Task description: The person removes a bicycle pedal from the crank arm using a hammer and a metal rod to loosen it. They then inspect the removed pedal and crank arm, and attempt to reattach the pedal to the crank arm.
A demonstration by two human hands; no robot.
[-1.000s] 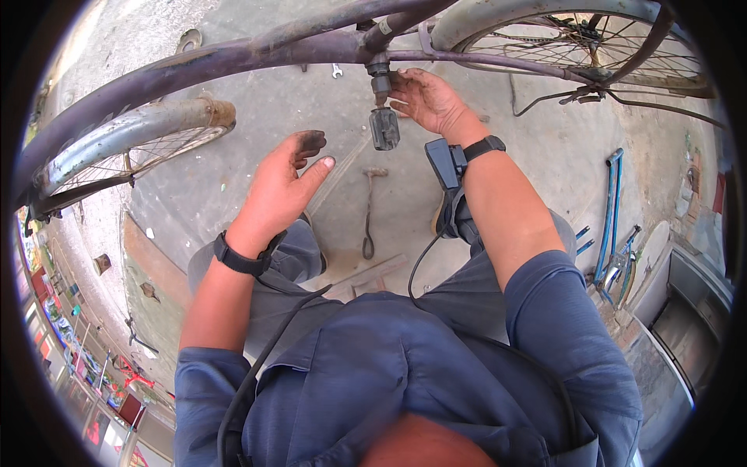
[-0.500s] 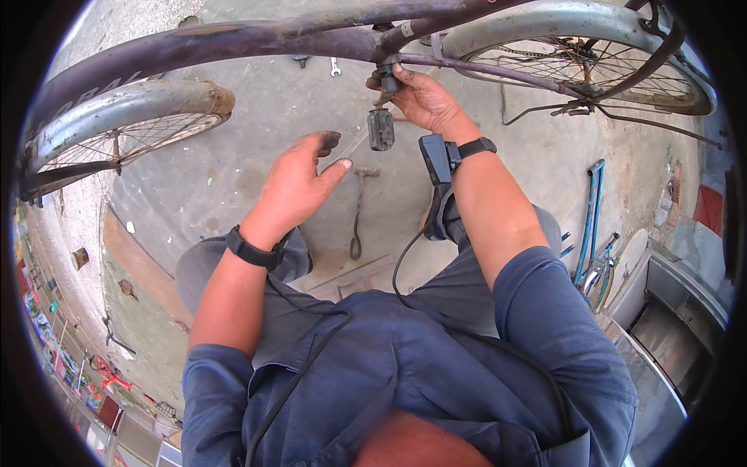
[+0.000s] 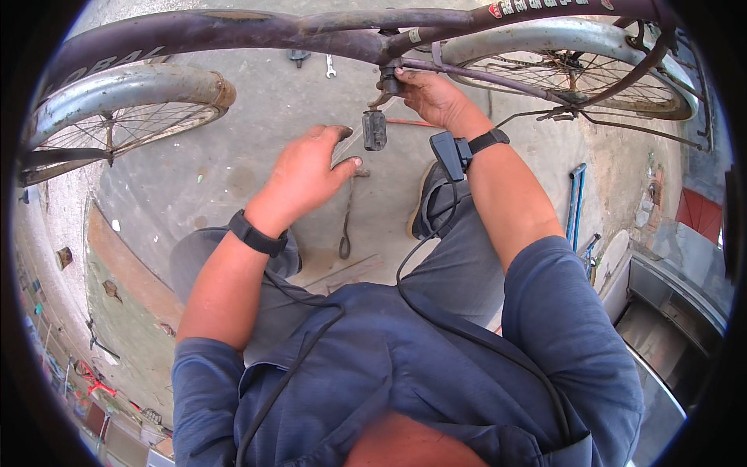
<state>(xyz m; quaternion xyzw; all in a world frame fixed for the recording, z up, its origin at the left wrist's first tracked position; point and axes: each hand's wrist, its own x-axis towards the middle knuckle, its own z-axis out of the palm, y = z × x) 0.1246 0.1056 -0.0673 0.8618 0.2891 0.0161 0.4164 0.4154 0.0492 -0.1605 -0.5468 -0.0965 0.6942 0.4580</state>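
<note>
A purple bicycle frame (image 3: 257,35) spans the top of the view. My right hand (image 3: 436,97) is closed at its bottom bracket (image 3: 390,81), with thumb and fingers at the dark round part; some fingers are hidden. A rusty crank arm (image 3: 380,100) comes from there toward me and ends in a black pedal (image 3: 374,131). Left of the pedal, my left hand (image 3: 307,167) hovers with thumb and fingers apart and dark-stained fingertips. A pale streak shows between them; whether it is a thing or a floor mark I cannot make out.
A hammer-like tool (image 3: 345,226) lies on the concrete between my feet. Farther off are a wrench (image 3: 331,67) and another dark pedal (image 3: 298,55). The front wheel (image 3: 124,105) is at left, the rear wheel (image 3: 576,66) at right. A blue tube (image 3: 575,202) lies right of me.
The view has shifted slightly. My right hand stays at the bottom bracket, and my left hand still hovers beside the pedal with its fingers apart.
</note>
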